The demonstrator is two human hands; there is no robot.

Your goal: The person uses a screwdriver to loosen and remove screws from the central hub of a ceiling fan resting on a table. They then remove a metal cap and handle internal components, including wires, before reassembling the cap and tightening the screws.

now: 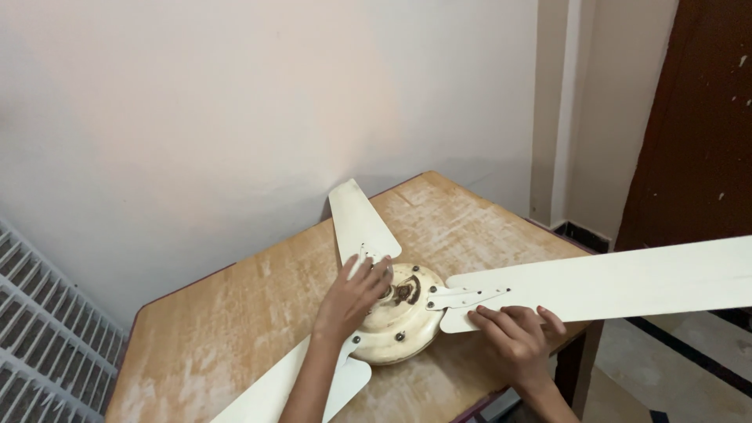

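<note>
A cream ceiling fan lies on a worn wooden table (235, 313). Its round motor housing (399, 321) sits near the table's front right, with a rusty centre. Three blades stick out: one toward the wall (359, 223), one long blade (627, 282) reaching right past the table edge, and one toward me at the lower left (270, 392). My left hand (352, 294) rests on top of the housing, fingers by the far blade's root. My right hand (517, 329) presses flat under the near edge of the long blade, fingers spread, close to its bracket (462, 298).
A plain pale wall stands right behind the table. A white metal grille (39, 329) is at the left. A dark brown door (697, 125) is at the right, with tiled floor (674, 360) below the long blade.
</note>
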